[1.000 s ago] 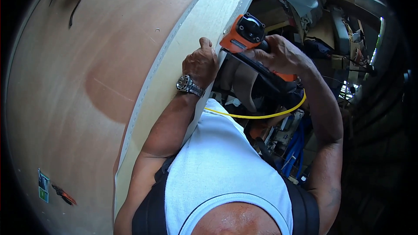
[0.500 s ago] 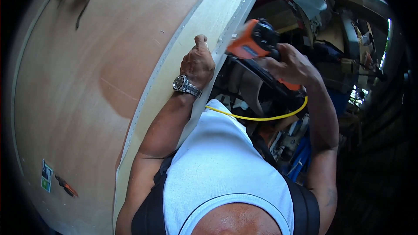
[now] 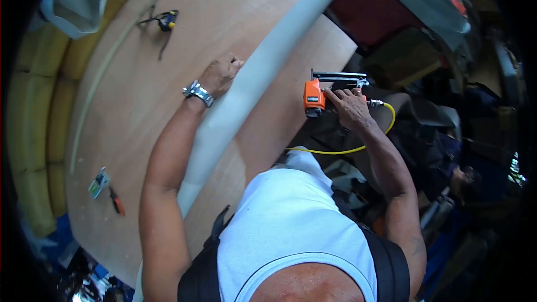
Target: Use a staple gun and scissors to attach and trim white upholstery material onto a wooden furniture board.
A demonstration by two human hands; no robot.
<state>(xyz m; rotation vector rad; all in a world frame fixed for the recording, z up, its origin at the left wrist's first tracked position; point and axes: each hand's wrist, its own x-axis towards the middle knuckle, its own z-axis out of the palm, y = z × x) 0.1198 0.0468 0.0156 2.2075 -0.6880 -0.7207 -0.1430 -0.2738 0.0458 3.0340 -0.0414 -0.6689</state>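
Note:
A long, pale grey covered strip lies diagonally over the large wooden panel, its smooth face up. My left hand, with a metal watch at the wrist, is closed at the strip's left edge, fingers curled; the fingertips are partly hidden. Off the panel's right edge, my right hand grips an orange pneumatic staple gun by its handle. The gun is held on its side, its dark magazine on the far side, apart from the strip. A yellow air hose runs from its handle back toward my body.
A blue-and-yellow tool with dark straps lies at the panel's far left. Orange-handled pliers and a small green-and-white packet rest near its left side. Yellow padded cushions stand beyond the left edge. Dark clutter fills the right.
The strip has turned over, from its stapled underside to its smooth covered face. My right hand has drawn the staple gun away from the strip and turned it. The view has shifted.

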